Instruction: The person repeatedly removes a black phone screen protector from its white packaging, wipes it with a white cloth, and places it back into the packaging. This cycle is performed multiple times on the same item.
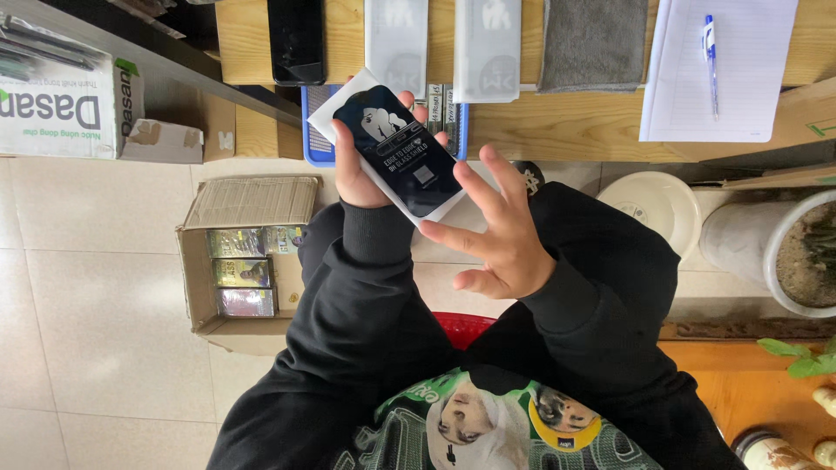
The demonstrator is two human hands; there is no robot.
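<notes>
Wooden desk above tiled floor (pale), cardboard box beside, left hand gripping packet

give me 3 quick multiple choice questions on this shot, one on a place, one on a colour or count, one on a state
1. Where is the pen?
A. on the white paper
B. in the cardboard box
C. on the floor

2. What colour is the cloth on the desk?
A. red
B. grey
C. yellow

3. How is the flat dark package held?
A. by both hands
B. by the left hand only
C. lying on the floor

Answers: 1 A, it lies on the sheet; 2 B, it is plainly grey; 3 B, the right hand is spread open beside it.
</notes>
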